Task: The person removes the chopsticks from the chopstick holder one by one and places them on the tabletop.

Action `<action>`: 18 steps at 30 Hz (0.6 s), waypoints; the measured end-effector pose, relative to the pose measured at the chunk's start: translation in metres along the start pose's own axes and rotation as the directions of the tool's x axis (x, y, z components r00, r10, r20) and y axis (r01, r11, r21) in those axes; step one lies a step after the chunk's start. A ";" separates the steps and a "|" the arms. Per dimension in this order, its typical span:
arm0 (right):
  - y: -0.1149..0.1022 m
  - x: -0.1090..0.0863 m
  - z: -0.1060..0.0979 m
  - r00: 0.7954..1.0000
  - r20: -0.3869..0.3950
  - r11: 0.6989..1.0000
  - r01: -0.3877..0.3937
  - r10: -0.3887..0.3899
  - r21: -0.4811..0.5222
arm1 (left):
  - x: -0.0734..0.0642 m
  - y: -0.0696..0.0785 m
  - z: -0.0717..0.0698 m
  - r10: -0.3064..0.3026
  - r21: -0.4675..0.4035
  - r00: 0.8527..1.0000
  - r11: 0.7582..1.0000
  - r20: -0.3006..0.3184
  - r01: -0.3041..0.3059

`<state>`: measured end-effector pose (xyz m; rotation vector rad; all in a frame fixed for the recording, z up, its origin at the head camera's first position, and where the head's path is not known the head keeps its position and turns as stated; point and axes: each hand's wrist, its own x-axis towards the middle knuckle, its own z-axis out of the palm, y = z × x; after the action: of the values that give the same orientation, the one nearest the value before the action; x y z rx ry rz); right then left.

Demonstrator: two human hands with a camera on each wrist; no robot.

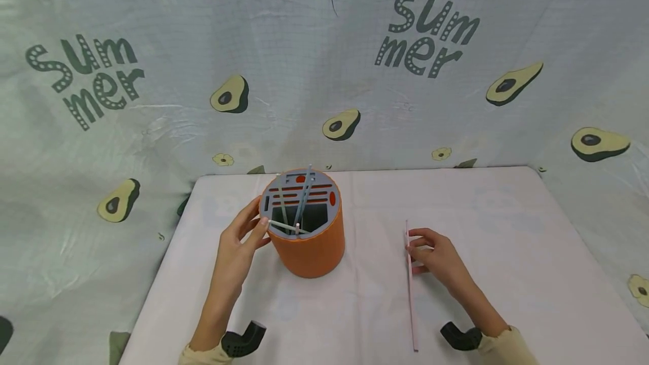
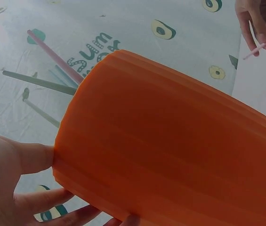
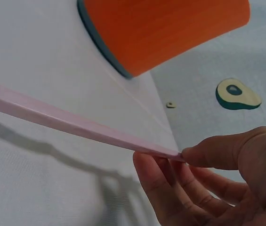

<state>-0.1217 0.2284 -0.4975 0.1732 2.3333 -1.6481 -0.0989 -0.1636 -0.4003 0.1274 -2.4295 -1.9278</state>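
Observation:
My left hand [image 1: 242, 235] grips the upper left side of an orange round utensil holder [image 1: 310, 253], thumb near the rim. The holder stands upright; its grey top [image 1: 319, 181] has slots and a larger rectangular opening. Several pale chopsticks [image 1: 303, 199] in blue, green and pink stick out of it. In the left wrist view, a pink chopstick [image 2: 55, 57] and a green chopstick [image 2: 38, 83] protrude past the rim. My right hand [image 1: 437, 255], to the right of the holder, pinches a long pink chopstick [image 3: 76, 123] between thumb and fingers near one end.
A white cloth-covered table [image 1: 487, 201] lies under everything. Behind it hangs a pale curtain [image 1: 284, 44] printed with avocados and lettering. Black devices are worn on both wrists, the left wrist device [image 1: 244, 339] being near the table's front.

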 end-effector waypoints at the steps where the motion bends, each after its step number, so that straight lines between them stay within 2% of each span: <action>1: 0.002 0.001 0.001 1.000 0.001 1.000 -0.004 0.004 -0.010 | 0.000 0.000 0.000 0.002 -0.001 1.000 1.000 0.001 -0.002; 5: 0.006 0.004 0.006 1.000 -0.019 0.996 -0.002 0.000 -0.085 | 0.000 -0.001 0.000 0.003 -0.004 1.000 1.000 0.002 -0.003; 10: 0.008 0.004 0.012 0.998 -0.063 0.978 0.006 -0.020 -0.208 | 0.000 -0.001 0.000 0.005 -0.002 1.000 1.000 -0.003 -0.005; 18: 0.009 0.008 0.020 0.992 -0.112 0.948 0.012 -0.051 -0.318 | 0.001 -0.001 0.000 0.000 0.005 1.000 1.000 -0.010 0.000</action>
<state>-0.1236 0.2122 -0.5140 0.1715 2.6644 -1.2819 -0.0995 -0.1638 -0.4009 0.1376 -2.4284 -1.9165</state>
